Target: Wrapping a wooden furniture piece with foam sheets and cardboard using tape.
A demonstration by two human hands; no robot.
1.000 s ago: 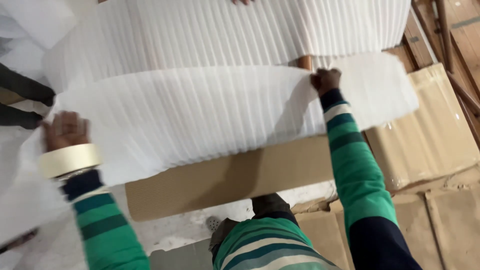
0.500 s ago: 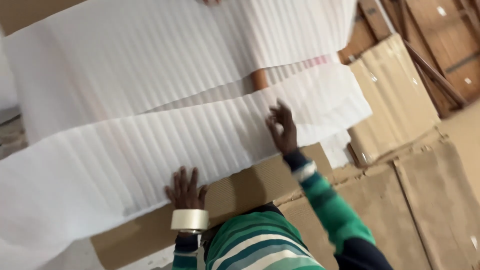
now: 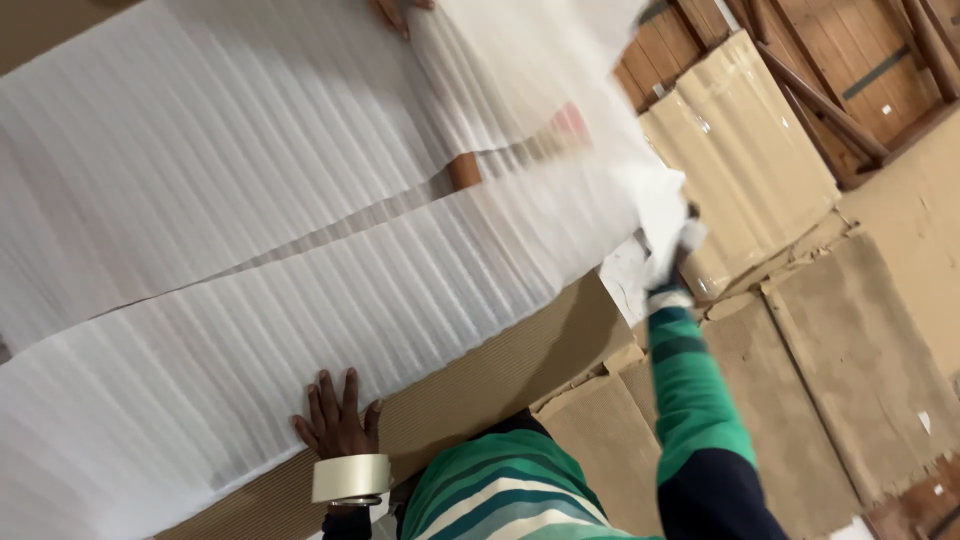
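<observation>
1. The left hand (image 3: 335, 425) lies flat, fingers spread, pressing the lower edge of the white foam sheet (image 3: 300, 340) down where it meets the corrugated cardboard (image 3: 500, 375); it grips nothing (a roll of tape (image 3: 350, 478) sits on that wrist like a bangle).
2. The right hand (image 3: 672, 255) is out at the far right end of the foam, mostly buried in the bunched-up corner – closed on it, by the look of things, though how tightly cannot be told.
3. The foam drapes in two overlapping layers across the long wrapped piece, a bit of brown wood (image 3: 464, 170) peeking through the gap.
4. Risk, as a judgement: thin foam pulled hard at one corner could tear, or slide out from under the flat palm and open that gap wider.
5. Another person's hand (image 3: 392, 12) holds the upper layer at the top edge; uneven pulls could skew the sheet.
6. Wrapped flat packages (image 3: 745, 150) and cardboard on the floor (image 3: 830, 370) crowd the right side, just beside the reaching arm.
</observation>
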